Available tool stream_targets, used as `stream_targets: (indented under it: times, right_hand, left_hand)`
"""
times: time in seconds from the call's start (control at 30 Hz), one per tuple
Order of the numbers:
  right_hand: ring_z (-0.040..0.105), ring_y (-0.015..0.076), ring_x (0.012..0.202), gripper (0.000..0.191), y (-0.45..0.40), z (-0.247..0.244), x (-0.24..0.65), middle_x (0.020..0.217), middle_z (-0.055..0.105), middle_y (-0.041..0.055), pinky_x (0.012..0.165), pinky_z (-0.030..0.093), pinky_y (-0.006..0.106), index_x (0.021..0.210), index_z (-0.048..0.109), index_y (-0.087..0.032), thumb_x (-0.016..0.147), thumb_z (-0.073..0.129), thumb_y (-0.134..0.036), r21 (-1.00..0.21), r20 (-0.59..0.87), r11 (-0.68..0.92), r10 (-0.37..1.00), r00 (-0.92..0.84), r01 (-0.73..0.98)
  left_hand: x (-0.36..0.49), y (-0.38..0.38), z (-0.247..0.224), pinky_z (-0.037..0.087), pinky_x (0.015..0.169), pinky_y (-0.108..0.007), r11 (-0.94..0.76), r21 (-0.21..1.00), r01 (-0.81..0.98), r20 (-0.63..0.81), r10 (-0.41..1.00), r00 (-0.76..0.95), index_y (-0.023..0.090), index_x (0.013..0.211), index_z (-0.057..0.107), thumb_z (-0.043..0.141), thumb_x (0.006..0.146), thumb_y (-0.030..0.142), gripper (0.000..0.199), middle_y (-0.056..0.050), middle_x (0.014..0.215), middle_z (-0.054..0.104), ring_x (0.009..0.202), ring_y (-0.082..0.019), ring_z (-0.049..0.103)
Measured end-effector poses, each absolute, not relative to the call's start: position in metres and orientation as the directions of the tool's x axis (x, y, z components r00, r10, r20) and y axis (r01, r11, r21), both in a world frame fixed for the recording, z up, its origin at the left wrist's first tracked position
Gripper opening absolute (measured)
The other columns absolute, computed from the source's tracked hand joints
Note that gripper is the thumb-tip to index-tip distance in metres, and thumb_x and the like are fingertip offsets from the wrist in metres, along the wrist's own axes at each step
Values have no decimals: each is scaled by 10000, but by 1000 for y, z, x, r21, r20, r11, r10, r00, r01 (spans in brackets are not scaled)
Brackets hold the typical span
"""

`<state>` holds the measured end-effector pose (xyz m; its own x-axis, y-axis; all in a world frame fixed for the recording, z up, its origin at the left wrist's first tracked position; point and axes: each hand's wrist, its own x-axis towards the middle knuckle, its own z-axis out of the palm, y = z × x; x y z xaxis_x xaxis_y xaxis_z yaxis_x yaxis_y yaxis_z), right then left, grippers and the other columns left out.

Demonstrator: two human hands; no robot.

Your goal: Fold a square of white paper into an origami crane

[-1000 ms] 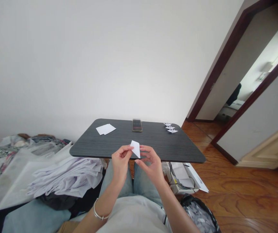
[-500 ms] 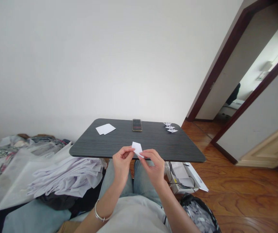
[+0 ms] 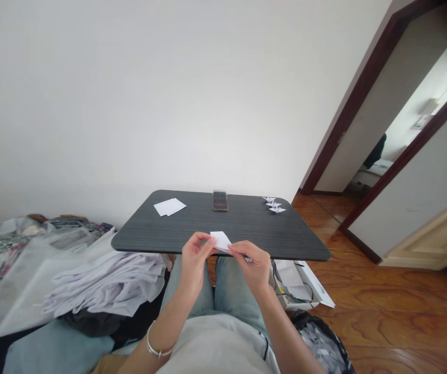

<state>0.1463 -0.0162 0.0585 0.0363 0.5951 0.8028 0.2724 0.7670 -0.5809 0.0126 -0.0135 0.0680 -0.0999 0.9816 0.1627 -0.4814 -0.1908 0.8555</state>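
Observation:
A small folded piece of white paper (image 3: 220,240) is held between my two hands at the near edge of the dark table (image 3: 192,228). My left hand (image 3: 197,253) pinches its left side between thumb and fingers. At its right corner, my right hand (image 3: 250,258) grips the paper with thumb and forefinger. Flat white sheets (image 3: 169,206) overlap at the table's left. Several folded paper cranes (image 3: 274,205) stand in a row at the far right corner.
A phone-like dark device (image 3: 220,201) lies at the table's back middle. Crumpled white cloth (image 3: 110,283) is heaped at the left. Below the table's right side are a white box (image 3: 296,285) with papers and cables and a black bag (image 3: 320,343).
The folded paper has turned slightly and lies flatter. My right hand has shifted a little to the right, with its fingers still on the corner.

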Motion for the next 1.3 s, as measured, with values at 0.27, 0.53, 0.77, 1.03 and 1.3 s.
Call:
stream_targets:
  times: [0.27, 0.53, 0.77, 1.03, 1.3]
  right_hand:
    - [605, 153, 648, 69, -17, 55, 145, 704, 659, 18, 572, 501, 249, 795, 663, -199, 728, 652, -188, -746, 661, 634, 742, 111, 202]
    - [490, 101, 435, 187, -13, 56, 145, 528, 565, -17, 353, 378, 184, 691, 591, -165, 679, 683, -328, -931, 345, 361, 920, 188, -58]
    - [516, 96, 429, 193, -14, 56, 142, 557, 637, 19, 373, 386, 188, 639, 624, -152, 710, 652, -329, -956, 267, 268, 963, 28, -118]
    - [496, 89, 400, 210, -14, 54, 140, 517, 619, 18, 369, 370, 188, 615, 628, -142, 717, 644, -325, -956, 262, 267, 963, 57, -118]
    - [523, 105, 446, 245, -11, 49, 142, 562, 613, 21, 368, 350, 181, 638, 584, -158, 770, 579, -364, -937, 338, 344, 937, 88, -61]
  left_hand:
    - [10, -14, 72, 528, 586, -198, -242, 859, -451, 188, 969, -163, 169, 793, 561, 715, 619, 188, 234, 44, 744, 527, 656, -77, 571]
    - [11, -13, 70, 531, 623, -210, -243, 875, -420, 173, 965, -198, 149, 792, 635, 701, 631, 233, 193, 16, 734, 538, 699, -95, 568]
    - [17, -13, 65, 529, 604, -214, -241, 868, -435, 173, 967, -189, 149, 759, 610, 704, 634, 239, 180, 28, 713, 531, 675, -93, 567]
    - [25, -14, 60, 525, 607, -229, -221, 872, -436, 168, 973, -156, 140, 755, 587, 703, 635, 230, 189, 33, 682, 513, 633, -88, 555]
    - [22, -11, 52, 481, 681, -231, -229, 884, -407, 192, 973, -131, 151, 754, 571, 701, 637, 216, 186, 9, 751, 561, 731, -116, 575]
